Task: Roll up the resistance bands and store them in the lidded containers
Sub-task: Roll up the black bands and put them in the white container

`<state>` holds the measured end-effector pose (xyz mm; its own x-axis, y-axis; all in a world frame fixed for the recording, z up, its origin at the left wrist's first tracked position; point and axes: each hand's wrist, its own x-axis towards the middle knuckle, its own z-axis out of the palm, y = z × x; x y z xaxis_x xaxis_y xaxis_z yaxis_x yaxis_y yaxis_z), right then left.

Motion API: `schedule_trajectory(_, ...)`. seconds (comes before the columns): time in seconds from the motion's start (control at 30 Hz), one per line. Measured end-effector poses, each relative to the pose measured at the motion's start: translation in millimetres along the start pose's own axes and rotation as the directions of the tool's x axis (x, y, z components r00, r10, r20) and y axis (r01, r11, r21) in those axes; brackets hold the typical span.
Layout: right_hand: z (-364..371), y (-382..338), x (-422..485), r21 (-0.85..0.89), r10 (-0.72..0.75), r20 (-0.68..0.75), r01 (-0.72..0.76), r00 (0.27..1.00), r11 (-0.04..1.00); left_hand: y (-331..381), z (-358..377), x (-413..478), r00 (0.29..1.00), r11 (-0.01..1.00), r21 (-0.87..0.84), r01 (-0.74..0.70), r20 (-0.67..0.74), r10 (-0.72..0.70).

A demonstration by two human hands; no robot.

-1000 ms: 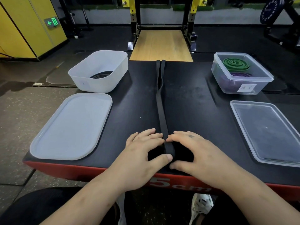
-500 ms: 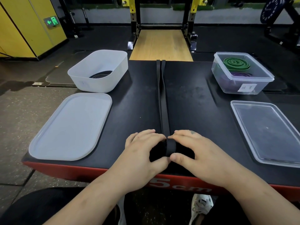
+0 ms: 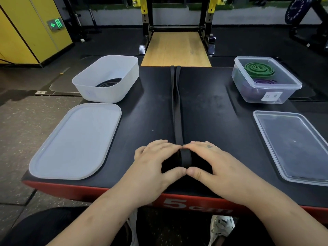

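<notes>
A long black resistance band (image 3: 176,110) lies straight down the middle of the black platform, its near end wound into a small roll (image 3: 185,158). My left hand (image 3: 156,164) and my right hand (image 3: 216,164) cup that roll from either side, fingers over its top and thumbs meeting at its front. A white tub (image 3: 127,82) at the back left holds a rolled black band (image 3: 108,83). A clear tub (image 3: 284,94) at the back right holds a green roll (image 3: 258,69) and a purple roll (image 3: 262,82).
The white lid (image 3: 76,141) lies flat at the left, close to the platform's front edge. The clear lid (image 3: 294,144) lies flat at the right. The platform's red front edge (image 3: 88,190) runs just under my wrists. A rack and wooden deck stand beyond.
The roll has grown a little and moved slightly away from me along the band. Both hands went with it, and the thumbs now meet at its front.
</notes>
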<state>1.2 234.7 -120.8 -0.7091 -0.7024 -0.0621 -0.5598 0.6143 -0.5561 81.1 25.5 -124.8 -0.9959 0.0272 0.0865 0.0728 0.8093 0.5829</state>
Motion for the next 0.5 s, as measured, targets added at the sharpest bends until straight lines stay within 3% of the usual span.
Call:
schedule_trajectory(0.2, 0, -8, 4, -0.017, -0.019, -0.094, 0.017, 0.995, 1.0, -2, 1, 2, 1.0, 1.0, -0.023, -0.011, 0.005, 0.011)
schedule_trajectory(0.5, 5, 0, -13, -0.008, -0.061, 0.012, 0.061, 0.998, 0.998, 3, 2, -14, 1.0, 0.998, -0.065, -0.008, 0.016, 0.009)
